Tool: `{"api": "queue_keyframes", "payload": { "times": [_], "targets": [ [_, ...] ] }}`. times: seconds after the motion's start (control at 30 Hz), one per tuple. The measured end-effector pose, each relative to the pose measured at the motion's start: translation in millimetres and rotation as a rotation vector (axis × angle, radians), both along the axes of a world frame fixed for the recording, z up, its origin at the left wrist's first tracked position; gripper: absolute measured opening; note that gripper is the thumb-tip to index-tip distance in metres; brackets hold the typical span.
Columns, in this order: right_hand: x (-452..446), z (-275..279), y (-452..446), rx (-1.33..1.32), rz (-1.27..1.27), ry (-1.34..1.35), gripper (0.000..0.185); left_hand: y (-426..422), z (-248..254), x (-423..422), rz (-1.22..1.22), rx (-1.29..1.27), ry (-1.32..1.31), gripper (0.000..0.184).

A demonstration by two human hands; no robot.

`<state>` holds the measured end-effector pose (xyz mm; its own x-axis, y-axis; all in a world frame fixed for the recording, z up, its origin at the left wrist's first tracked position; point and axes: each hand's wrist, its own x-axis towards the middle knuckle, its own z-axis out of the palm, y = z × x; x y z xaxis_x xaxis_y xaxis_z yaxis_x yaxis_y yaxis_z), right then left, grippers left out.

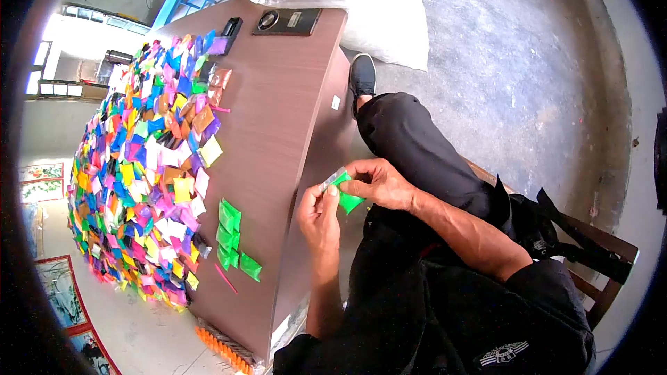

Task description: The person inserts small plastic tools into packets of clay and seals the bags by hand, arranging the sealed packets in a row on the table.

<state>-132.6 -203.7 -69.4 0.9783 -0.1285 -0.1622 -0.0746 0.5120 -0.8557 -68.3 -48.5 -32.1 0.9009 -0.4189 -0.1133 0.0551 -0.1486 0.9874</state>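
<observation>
Between my two hands, above my lap beside the table edge, is a small bright green packet (350, 202) with a clear strip along its top. My left hand (320, 221) pinches one end of that clear strip with thumb and fingertips. My right hand (386, 185) has its thumb and curled fingers closed on the other side of the packet. Nearest on the table, several similar green packets (229, 217) lie in a short row, one of them (250, 267) set off at an angle.
A large heap of many-coloured packets (149, 173) covers one side of the brown table (267, 132). A thin pink strip (226, 280), a dark phone-like object (286, 21) and a black object (230, 28) lie on it. Big white plastic sacks (385, 7) stand beyond the table.
</observation>
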Motion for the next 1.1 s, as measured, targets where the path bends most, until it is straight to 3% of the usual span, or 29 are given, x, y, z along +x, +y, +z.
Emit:
{"api": "queue_keyframes", "payload": {
  "times": [0.13, 0.33, 0.43, 0.63, 0.73, 1.0, 1.1],
  "targets": [
    [2.1, -5.2, 1.5, 0.050, -0.026, 0.027, 0.018, 3.9, 2.5, -0.1, -0.051, 0.074, -0.056, 0.019],
    [-0.1, -8.5, 0.9, -0.050, -0.082, -0.034, 0.019, -13.4, 12.5, -9.4, 0.017, 0.034, 0.011, 0.019],
    [-0.5, -6.5, 1.8, -0.102, -0.098, -0.044, 0.020, -8.8, 11.5, -6.4, -0.011, 0.136, -0.022, 0.022],
    [2.2, 7.5, 1.8, 0.055, -0.055, -0.028, 0.022, -6.7, 0.0, -0.3, 0.078, -0.035, -0.010, 0.019],
    [-2.6, 16.5, -2.7, 0.032, 0.088, 0.093, 0.022, -5.6, 1.7, 3.6, 0.111, -0.078, 0.025, 0.017],
    [-4.7, 9.3, -5.9, -0.279, 0.111, -0.094, 0.021, 6.5, 8.8, 15.2, -0.085, 0.103, 0.079, 0.020],
    [-4.3, 18.6, -4.1, -0.274, 0.092, -0.022, 0.021, 4.0, 11.0, 12.9, -0.066, 0.129, -0.073, 0.019]
  ]
}}
